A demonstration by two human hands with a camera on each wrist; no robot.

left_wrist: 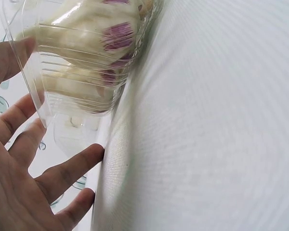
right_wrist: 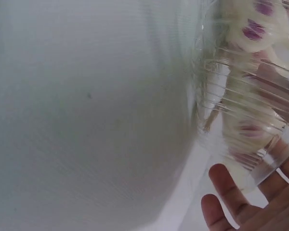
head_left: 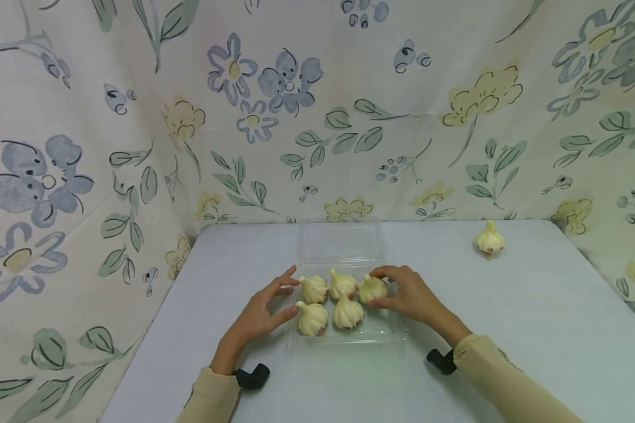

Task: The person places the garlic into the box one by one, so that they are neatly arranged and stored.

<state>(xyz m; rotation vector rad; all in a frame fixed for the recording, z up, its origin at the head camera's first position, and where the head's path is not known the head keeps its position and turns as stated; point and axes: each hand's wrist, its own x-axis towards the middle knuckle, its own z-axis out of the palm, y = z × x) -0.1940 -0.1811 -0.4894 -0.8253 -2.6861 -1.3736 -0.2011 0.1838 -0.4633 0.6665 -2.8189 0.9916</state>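
A clear plastic clamshell box with its lid laid back holds several garlic bulbs. My right hand reaches over the box's right side, its thumb and index finger around the back-right garlic bulb. In the right wrist view, that bulb shows through the ribbed wall, and other fingers stay outside. My left hand is at the box's left edge, fingers spread. Its thumb and fingertips touch the clear rim in the left wrist view.
Another garlic bulb stands alone at the back right of the white table. A floral curtain hangs behind the table and along both sides. Black wrist-worn devices sit at both cuffs.
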